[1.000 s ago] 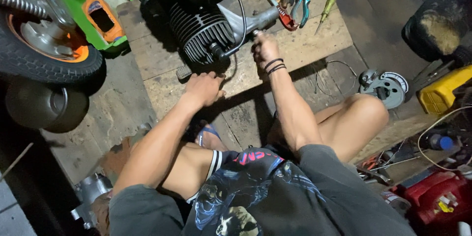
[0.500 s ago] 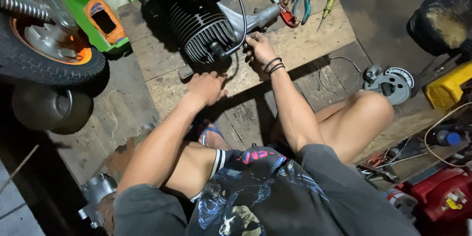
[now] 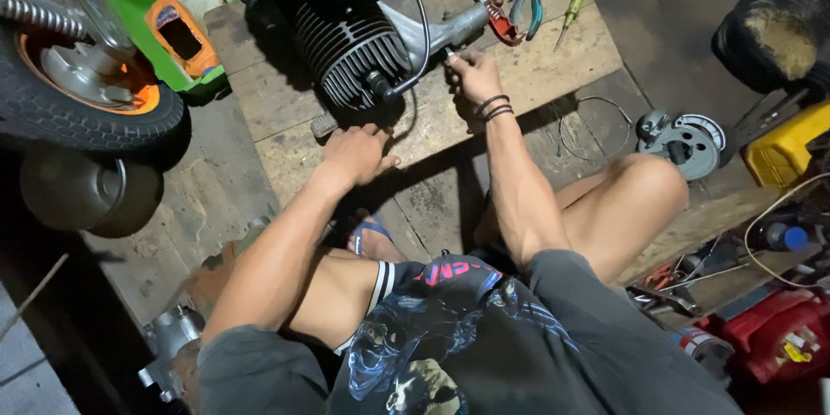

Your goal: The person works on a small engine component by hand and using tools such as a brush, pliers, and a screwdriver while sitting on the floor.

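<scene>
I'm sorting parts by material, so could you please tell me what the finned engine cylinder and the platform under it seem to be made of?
The finned engine cylinder looks like cast metal, dull dark grey, judging by its thin stacked fins. The platform looks like bare, worn wood: plank seams and grain show.

The left hand (image 3: 356, 154) is laid flat, palm down, with fingers spread and the arm extended forward. The right hand (image 3: 474, 76) is extended further ahead, fingers curled in a pinch, two dark bands worn at the wrist.
</scene>
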